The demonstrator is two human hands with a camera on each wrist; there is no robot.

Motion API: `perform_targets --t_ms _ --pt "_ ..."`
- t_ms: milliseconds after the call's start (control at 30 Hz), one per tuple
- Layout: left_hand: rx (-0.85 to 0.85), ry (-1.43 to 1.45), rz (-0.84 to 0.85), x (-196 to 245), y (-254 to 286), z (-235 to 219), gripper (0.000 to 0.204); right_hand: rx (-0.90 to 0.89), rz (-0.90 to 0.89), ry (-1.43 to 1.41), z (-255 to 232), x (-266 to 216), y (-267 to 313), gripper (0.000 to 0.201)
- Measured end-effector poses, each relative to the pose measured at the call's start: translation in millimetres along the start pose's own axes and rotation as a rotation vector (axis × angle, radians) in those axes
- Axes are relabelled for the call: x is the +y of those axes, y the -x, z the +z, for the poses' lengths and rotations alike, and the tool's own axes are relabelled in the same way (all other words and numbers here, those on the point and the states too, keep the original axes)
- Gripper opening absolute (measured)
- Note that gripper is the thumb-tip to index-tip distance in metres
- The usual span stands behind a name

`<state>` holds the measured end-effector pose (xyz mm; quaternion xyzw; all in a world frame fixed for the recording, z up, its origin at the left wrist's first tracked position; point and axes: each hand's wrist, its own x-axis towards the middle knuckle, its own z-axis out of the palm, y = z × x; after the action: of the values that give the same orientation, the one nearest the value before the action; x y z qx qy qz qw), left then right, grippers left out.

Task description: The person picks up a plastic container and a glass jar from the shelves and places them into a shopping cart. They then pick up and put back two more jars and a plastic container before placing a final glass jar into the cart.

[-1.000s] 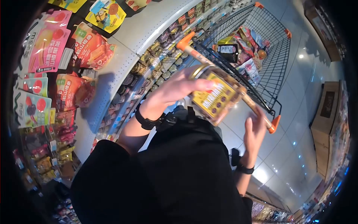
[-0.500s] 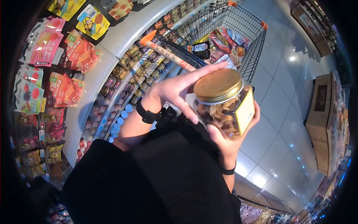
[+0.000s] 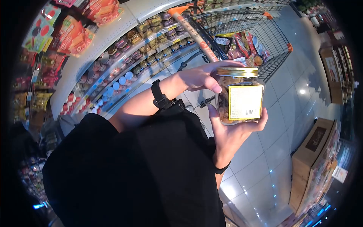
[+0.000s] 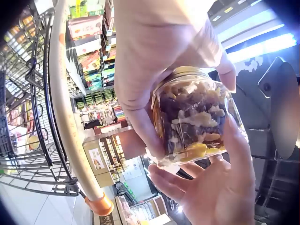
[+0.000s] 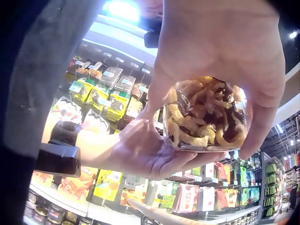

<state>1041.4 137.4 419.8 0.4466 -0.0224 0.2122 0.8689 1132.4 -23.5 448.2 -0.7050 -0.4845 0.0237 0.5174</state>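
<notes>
In the head view a clear square-sided jar (image 3: pixel 223 102) with a gold screw lid (image 3: pixel 238 72) stands nearly upright between both hands. Its white, yellow-edged label (image 3: pixel 246 99), with small print and a barcode, faces me. My left hand (image 3: pixel 198 77) grips the jar at its top, thumb on the near side just below the lid. From underneath, my right hand (image 3: pixel 233 138) holds the base, with the thumb at one side and fingers at the other. Pale and dark dried pieces (image 5: pixel 206 112) show through the jar's bottom in the right wrist view.
A shopping cart (image 3: pixel 278 53) holding colourful packets stands ahead, its orange-ended handle (image 3: pixel 194 34) beyond my left hand. Shelves of small jars (image 3: pixel 151 49) and hanging snack pouches (image 3: pixel 73 36) line the left. A wooden display stand (image 3: pixel 302 181) is at right on the tiled floor (image 3: pixel 264 151).
My right hand has come from near the cart handle to grip the jar's base. The jar has turned from its yellow front to its printed back label and now stands nearly upright.
</notes>
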Motion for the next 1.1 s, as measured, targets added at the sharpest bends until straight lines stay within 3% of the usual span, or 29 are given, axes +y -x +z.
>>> perform_targets --t_ms 67,133,267,333,400,433,467,567,633,667,733,800,900,1033,1100 --pt "0.022 0.004 0.018 1 5 -1 0.092 -0.008 -0.003 -0.042 4 -2 0 0.115" --pt "0.029 -0.045 -0.025 3 9 -7 0.093 0.052 -0.08 0.268 4 -8 -1 0.108" --pt "0.104 -0.018 0.143 -15 9 -7 0.088 -0.017 -0.036 0.023 -4 17 -21 0.099" --pt "0.348 -0.512 0.234 -24 15 -5 0.092 -0.168 0.079 -0.186 -14 36 -53 0.094" --pt "0.465 -1.219 0.303 -37 19 -18 0.085 -0.341 0.359 -0.322 -22 63 -99 0.089" --pt "0.451 -1.378 0.234 -44 20 -18 0.081 -0.409 0.449 -0.355 -21 84 -120 0.079" --pt "0.383 -1.453 0.052 -52 22 -21 0.078 -0.512 0.592 -0.299 -19 93 -141 0.07" --pt "0.315 -1.458 0.004 -66 37 -37 0.079 -0.625 0.662 -0.082 10 120 -178 0.066" --pt "0.319 -1.527 0.046 -74 40 -38 0.082 -0.772 0.481 0.297 37 157 -199 0.071" --pt "0.337 -1.525 0.05 -77 40 -39 0.082 -0.782 0.468 0.302 49 170 -212 0.071" --pt "0.345 -1.558 0.078 -81 39 -41 0.084 -1.02 0.638 0.496 78 184 -237 0.073" --pt "0.391 -1.555 0.128 -81 41 -40 0.083 -1.064 0.595 0.511 96 197 -238 0.071" --pt "0.359 -1.565 0.073 -80 42 -39 0.087 -1.105 0.762 0.553 118 241 -237 0.067" --pt "0.376 -1.572 0.146 -92 42 -44 0.095 -1.206 0.627 0.711 131 272 -232 0.054" --pt "0.365 -1.566 0.128 -89 42 -44 0.094 -1.166 0.771 0.507 130 289 -229 0.06"
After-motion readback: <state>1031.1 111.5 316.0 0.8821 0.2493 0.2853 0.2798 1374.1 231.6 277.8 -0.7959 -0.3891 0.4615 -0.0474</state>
